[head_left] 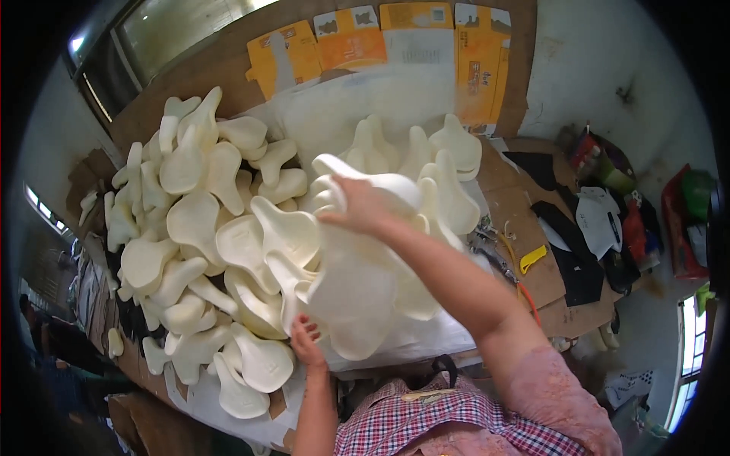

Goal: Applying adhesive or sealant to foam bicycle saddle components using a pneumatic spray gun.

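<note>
Left forearm and checked apron cut off below, heaped cream pieces partly hidden

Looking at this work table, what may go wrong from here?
The pale piece in the right hand might knock against the upright pieces just beyond it. The heaped pile on the left might slide, since its pieces lean loosely on one another. The yellow tool, lying near the right forearm, might get pushed by a wide arm swing.
</note>
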Action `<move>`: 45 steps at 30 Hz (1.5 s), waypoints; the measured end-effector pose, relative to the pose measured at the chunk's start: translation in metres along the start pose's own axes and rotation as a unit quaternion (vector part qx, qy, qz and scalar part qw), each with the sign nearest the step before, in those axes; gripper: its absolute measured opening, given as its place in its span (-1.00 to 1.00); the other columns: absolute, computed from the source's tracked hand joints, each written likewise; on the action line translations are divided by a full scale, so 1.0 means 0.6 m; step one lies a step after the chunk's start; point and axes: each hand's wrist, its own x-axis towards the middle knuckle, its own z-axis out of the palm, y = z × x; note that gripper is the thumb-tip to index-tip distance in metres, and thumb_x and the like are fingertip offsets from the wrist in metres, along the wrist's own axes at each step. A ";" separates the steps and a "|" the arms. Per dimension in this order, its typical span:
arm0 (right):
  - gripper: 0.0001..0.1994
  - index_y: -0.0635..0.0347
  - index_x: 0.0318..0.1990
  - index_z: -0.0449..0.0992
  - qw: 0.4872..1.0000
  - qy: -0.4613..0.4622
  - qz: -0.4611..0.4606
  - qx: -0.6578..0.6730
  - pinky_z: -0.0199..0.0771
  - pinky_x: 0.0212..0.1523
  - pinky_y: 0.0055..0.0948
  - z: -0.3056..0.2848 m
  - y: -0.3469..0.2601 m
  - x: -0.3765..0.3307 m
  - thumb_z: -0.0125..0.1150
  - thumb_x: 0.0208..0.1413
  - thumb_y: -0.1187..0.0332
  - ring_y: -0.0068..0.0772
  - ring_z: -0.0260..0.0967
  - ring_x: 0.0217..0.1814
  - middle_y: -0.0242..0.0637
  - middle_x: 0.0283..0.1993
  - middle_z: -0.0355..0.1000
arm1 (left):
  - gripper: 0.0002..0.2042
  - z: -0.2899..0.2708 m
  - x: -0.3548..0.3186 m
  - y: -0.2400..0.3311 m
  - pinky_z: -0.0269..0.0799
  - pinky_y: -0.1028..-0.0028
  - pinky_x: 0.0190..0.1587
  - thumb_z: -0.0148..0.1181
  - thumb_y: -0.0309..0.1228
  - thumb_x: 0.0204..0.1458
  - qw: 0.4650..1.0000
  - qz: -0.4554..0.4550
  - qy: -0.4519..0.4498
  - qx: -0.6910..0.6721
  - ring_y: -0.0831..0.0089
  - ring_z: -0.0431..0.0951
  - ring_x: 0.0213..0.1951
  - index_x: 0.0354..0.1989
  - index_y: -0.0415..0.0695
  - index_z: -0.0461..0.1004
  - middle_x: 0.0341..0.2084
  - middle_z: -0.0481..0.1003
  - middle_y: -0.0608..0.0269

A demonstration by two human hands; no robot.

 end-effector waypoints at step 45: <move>-0.47 0.32 0.08 0.32 0.953 0.008 0.101 0.284 0.39 -0.24 -0.55 -0.306 -0.259 -0.402 0.23 -0.15 0.64 -0.59 0.38 -0.29 -0.30 -0.24 0.44 | -0.48 -0.013 0.133 0.154 0.48 0.55 -0.54 0.17 -0.45 0.00 0.983 -0.045 -0.174 -0.037 0.55 0.50 -0.40 0.20 -0.05 0.26 -0.24 0.42 0.25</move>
